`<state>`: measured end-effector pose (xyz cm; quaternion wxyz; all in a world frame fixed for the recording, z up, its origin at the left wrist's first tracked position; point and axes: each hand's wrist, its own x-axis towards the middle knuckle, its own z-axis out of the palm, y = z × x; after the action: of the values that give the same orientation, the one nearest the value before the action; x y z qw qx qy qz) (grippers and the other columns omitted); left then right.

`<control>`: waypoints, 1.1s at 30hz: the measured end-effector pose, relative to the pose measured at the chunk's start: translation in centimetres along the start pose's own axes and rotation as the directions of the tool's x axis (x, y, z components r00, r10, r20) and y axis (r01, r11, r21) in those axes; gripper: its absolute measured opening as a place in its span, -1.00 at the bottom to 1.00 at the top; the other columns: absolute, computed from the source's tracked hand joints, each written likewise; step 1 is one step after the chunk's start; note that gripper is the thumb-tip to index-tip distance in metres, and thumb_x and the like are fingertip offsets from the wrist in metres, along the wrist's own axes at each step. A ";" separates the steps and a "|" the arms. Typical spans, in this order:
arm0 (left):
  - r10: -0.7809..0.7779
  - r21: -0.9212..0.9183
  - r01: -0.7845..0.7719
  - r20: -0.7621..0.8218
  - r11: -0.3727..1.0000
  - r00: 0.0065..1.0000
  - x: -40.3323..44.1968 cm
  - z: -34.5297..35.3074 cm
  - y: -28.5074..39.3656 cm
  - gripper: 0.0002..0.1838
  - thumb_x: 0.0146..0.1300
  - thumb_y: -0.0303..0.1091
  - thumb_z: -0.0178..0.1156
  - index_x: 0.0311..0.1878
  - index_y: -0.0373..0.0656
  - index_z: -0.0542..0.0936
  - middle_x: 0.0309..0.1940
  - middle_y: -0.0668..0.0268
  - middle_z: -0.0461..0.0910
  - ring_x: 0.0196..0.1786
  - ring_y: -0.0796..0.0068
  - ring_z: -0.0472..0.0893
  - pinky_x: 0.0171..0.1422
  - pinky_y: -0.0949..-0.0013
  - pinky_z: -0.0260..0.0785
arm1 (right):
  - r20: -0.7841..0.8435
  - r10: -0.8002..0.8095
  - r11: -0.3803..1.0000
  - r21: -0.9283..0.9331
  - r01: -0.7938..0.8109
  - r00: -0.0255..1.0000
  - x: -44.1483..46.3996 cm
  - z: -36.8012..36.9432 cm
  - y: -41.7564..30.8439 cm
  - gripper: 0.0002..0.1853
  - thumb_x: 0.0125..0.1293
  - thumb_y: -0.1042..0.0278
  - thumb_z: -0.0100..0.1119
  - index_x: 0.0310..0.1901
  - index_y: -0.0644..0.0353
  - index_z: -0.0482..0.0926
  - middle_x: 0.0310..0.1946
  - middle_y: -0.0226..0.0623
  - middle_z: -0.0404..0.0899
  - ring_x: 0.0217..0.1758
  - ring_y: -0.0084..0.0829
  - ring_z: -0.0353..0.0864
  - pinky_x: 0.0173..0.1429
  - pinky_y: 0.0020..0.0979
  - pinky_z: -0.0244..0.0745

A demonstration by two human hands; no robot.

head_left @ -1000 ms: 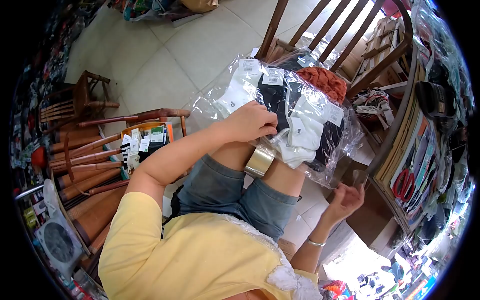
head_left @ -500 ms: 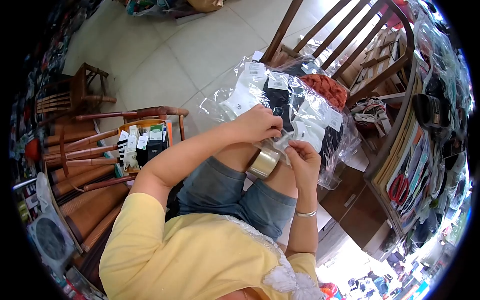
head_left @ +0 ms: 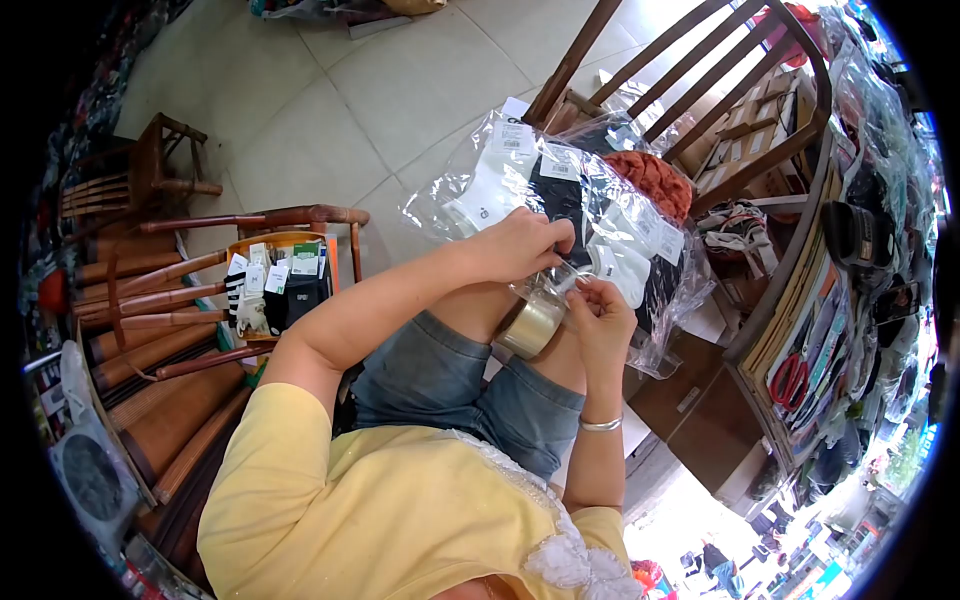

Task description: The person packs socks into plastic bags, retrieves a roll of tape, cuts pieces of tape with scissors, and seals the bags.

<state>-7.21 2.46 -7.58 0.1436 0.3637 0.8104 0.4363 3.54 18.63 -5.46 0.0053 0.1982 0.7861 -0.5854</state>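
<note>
A large clear plastic bag [head_left: 445, 195] lies across my knees, with white and black socks [head_left: 505, 165] bearing paper labels inside. My left hand [head_left: 522, 246] is closed, pinching clear plastic at the bag's near edge. Close beside it, my right hand [head_left: 602, 312] also pinches this plastic between thumb and fingers. Whether a strip of tape is between the fingertips I cannot tell. A roll of clear packing tape [head_left: 532, 326] rests on its side against my thighs, just below both hands.
A wooden chair [head_left: 690, 70] stands beyond the bag, near a rust-red cloth [head_left: 650, 183]. To the left, a bamboo chair [head_left: 290, 217] holds a box of labelled socks [head_left: 305, 290]. Red scissors [head_left: 789, 382] lie among papers at right, above a cardboard box [head_left: 690, 410].
My left hand has turned slightly, and my right hand has shifted a little to the left. Both keep pinching the plastic. The tape roll stays where it was.
</note>
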 end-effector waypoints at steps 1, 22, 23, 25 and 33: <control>0.010 0.015 -0.010 -0.010 1.000 1.000 0.0 0.0 0.0 -0.83 0.09 -0.43 0.22 -0.27 -0.16 0.45 -0.45 0.22 0.56 -0.25 0.13 0.57 -0.11 0.14 0.33 | 0.000 -0.001 1.000 -0.001 0.001 1.000 0.0 0.1 -0.1 -0.82 0.09 0.57 0.27 -0.24 0.35 0.60 -0.51 -0.50 0.54 -0.52 -0.81 0.34 -0.42 -0.69 0.29; 0.059 0.202 -0.053 -0.026 0.978 0.998 -1.0 0.0 1.2 -0.45 -0.15 -0.19 0.39 -0.08 -0.12 0.41 -0.37 0.29 0.54 -0.17 0.26 0.53 0.04 0.23 0.22 | -0.061 -0.331 0.767 -0.599 0.231 0.942 -1.1 1.2 -1.0 -0.72 0.09 0.33 0.32 -0.17 0.17 0.54 -0.49 -0.32 0.57 -0.46 -0.24 0.57 -0.33 -0.31 0.44; 0.052 0.192 -0.047 -0.020 0.980 0.998 -0.9 -0.1 1.3 -0.45 -0.16 -0.19 0.39 -0.07 -0.11 0.41 -0.36 0.29 0.54 -0.17 0.26 0.53 0.05 0.22 0.22 | -0.041 -0.269 0.771 -0.608 0.190 0.962 -1.2 1.1 -1.5 -0.73 0.12 0.31 0.29 -0.16 0.19 0.51 -0.38 -0.27 0.56 -0.38 -0.19 0.58 -0.27 -0.27 0.46; 0.047 0.188 -0.044 -0.010 0.981 0.999 -0.9 -0.3 1.4 -0.44 -0.16 -0.19 0.39 -0.06 -0.11 0.41 -0.35 0.29 0.55 -0.16 0.26 0.53 0.05 0.22 0.22 | -0.021 -0.207 0.772 -0.617 0.150 0.978 -1.3 1.1 -1.7 -0.73 0.16 0.30 0.25 -0.15 0.21 0.49 -0.27 -0.21 0.56 -0.30 -0.14 0.59 -0.22 -0.23 0.48; 0.003 0.178 -0.007 0.025 0.984 1.000 -0.9 -0.4 1.7 -0.45 -0.15 -0.23 0.33 -0.03 -0.12 0.41 -0.31 0.18 0.58 -0.08 0.17 0.54 0.14 0.20 0.22 | -0.139 -0.206 0.712 -0.700 0.050 0.969 -0.1 -0.4 -2.3 -0.05 -0.08 0.16 0.43 0.35 0.14 0.11 -0.24 -0.20 0.46 -0.24 -0.17 0.54 -0.20 -0.20 0.45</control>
<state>-6.00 2.19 -6.03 0.1194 0.3823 0.8435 0.3580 2.94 18.40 -3.17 -0.0437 0.1863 0.9554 -0.2249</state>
